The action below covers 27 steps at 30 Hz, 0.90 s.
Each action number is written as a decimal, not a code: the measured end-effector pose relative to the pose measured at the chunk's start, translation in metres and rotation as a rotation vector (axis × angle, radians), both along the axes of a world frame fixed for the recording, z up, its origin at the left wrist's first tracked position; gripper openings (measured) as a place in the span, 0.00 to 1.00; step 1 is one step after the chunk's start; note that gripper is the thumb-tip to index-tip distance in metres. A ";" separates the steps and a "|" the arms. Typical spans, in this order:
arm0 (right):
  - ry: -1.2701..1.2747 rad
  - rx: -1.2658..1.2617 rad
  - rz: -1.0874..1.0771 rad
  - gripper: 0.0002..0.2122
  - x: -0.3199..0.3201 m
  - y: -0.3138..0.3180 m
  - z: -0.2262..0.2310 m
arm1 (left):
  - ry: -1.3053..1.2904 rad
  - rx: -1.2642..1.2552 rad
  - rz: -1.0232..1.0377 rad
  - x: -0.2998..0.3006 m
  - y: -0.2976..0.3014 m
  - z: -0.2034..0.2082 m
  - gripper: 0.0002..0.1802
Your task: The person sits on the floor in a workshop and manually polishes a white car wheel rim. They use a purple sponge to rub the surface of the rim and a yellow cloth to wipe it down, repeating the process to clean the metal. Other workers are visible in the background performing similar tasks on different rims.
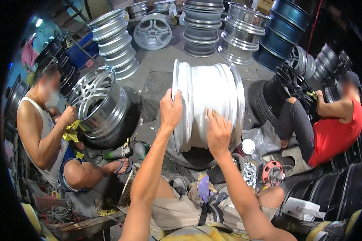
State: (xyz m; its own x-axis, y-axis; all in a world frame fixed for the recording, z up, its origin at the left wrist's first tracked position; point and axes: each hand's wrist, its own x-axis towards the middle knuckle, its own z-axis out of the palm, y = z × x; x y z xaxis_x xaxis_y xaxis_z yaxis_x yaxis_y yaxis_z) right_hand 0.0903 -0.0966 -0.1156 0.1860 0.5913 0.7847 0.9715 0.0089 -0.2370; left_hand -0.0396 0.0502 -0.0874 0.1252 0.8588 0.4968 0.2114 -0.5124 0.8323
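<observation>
A silver wheel rim (203, 104) stands upright on its tread side in front of me, its smooth barrel facing me. My left hand (171, 109) is closed round the rim's left lip, steadying that edge. Against the middle of the barrel, the fingers of my right hand (219, 134) press a small tan piece (214, 113), perhaps sandpaper; most of it is hidden under the fingertips. Beneath the rim lies a dark tyre (197, 160), which carries its weight.
Seated at left, a person (42, 124) holds a yellow cloth by a chrome rim (104, 108). A person in red (336, 128) sits at right by a black rim (283, 92). Stacked rims (116, 44) stand behind. A white-lidded can (248, 146) and red reel (272, 172) lie nearby.
</observation>
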 end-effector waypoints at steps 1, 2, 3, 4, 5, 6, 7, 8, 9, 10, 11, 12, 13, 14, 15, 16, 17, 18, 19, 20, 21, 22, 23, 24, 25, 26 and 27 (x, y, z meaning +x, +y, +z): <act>0.013 -0.049 0.003 0.20 -0.003 -0.017 -0.018 | -0.009 0.019 0.019 -0.003 0.001 -0.003 0.16; 0.023 -0.110 -0.008 0.20 -0.002 -0.030 -0.022 | -0.011 -0.013 0.009 0.000 -0.003 0.003 0.16; -0.005 -0.081 -0.006 0.19 0.005 -0.030 -0.023 | -0.014 -0.045 -0.002 0.005 -0.006 0.009 0.16; -0.015 -0.031 0.007 0.19 0.005 -0.024 -0.016 | 0.001 -0.078 -0.023 0.006 -0.010 0.012 0.17; -0.024 0.032 0.017 0.19 0.007 -0.005 -0.004 | -0.017 -0.057 -0.034 0.006 -0.009 0.013 0.16; -0.039 0.095 0.035 0.19 0.009 0.008 0.007 | -0.040 -0.038 -0.037 0.005 -0.007 0.013 0.16; -0.002 -0.001 0.011 0.19 0.008 0.010 0.011 | -0.059 -0.028 -0.042 0.005 -0.007 0.010 0.16; 0.004 -0.006 0.010 0.19 0.005 0.006 0.006 | -0.040 -0.007 -0.026 0.003 -0.004 0.009 0.16; 0.010 -0.011 0.010 0.19 0.001 -0.007 -0.008 | -0.021 0.012 -0.010 0.000 -0.002 0.005 0.16; 0.007 -0.026 0.010 0.19 -0.001 -0.021 -0.022 | -0.011 0.023 0.006 -0.003 -0.001 0.002 0.16; 0.055 -0.164 -0.024 0.19 -0.001 -0.037 -0.027 | 0.021 -0.071 -0.003 -0.001 -0.013 0.014 0.16; 0.016 -0.119 -0.012 0.19 0.006 -0.034 -0.028 | 0.002 -0.069 0.002 0.003 -0.011 0.010 0.16; -0.008 -0.071 -0.008 0.19 0.006 -0.025 -0.018 | -0.002 -0.064 -0.002 0.003 -0.008 0.008 0.16; -0.032 -0.009 -0.004 0.18 0.007 -0.010 -0.006 | -0.006 -0.044 -0.005 0.004 -0.003 0.009 0.16; -0.023 0.029 0.011 0.18 0.008 0.000 0.007 | -0.003 -0.048 -0.011 0.006 -0.004 0.006 0.16; -0.011 0.013 -0.002 0.18 0.009 -0.006 0.003 | 0.000 -0.052 -0.018 0.005 -0.005 0.005 0.16; -0.004 0.010 0.001 0.18 0.009 -0.008 -0.003 | -0.002 -0.045 -0.009 0.002 -0.002 0.008 0.16; 0.003 0.006 0.004 0.18 0.007 -0.013 -0.011 | -0.008 -0.026 -0.014 0.000 -0.001 0.010 0.16; 0.013 -0.096 -0.042 0.19 0.001 -0.032 -0.016 | -0.021 -0.020 -0.024 0.001 -0.007 0.009 0.16; -0.020 -0.070 -0.036 0.19 0.005 -0.030 -0.018 | -0.034 -0.015 -0.033 0.002 -0.011 0.008 0.16; -0.052 -0.044 -0.030 0.19 0.010 -0.024 -0.018 | -0.034 -0.005 -0.031 0.004 -0.007 0.008 0.16; -0.070 -0.018 -0.043 0.19 0.012 -0.020 -0.013 | -0.033 -0.011 -0.034 0.004 -0.006 0.007 0.16; -0.084 0.043 -0.028 0.20 0.015 -0.006 -0.002 | -0.034 -0.012 -0.031 0.005 -0.004 0.008 0.16; -0.083 0.046 -0.036 0.20 0.017 -0.007 -0.001 | -0.034 -0.013 -0.029 0.006 -0.004 0.007 0.15; -0.080 0.046 -0.038 0.20 0.016 -0.009 0.000 | -0.013 -0.017 -0.035 0.005 -0.006 0.004 0.15; -0.087 0.059 -0.026 0.20 0.015 -0.002 0.003 | -0.002 -0.009 -0.026 0.002 -0.004 0.002 0.15; -0.054 -0.023 -0.061 0.21 0.009 -0.019 -0.011 | 0.009 -0.001 -0.016 -0.001 0.000 0.000 0.15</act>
State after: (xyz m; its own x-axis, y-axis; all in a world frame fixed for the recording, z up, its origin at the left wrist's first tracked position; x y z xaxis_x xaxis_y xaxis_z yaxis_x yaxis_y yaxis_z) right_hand 0.0996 -0.1158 -0.1261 0.1797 0.5983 0.7809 0.9815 -0.0552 -0.1836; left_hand -0.0407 0.0507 -0.0870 0.1437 0.8570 0.4949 0.2105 -0.5151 0.8309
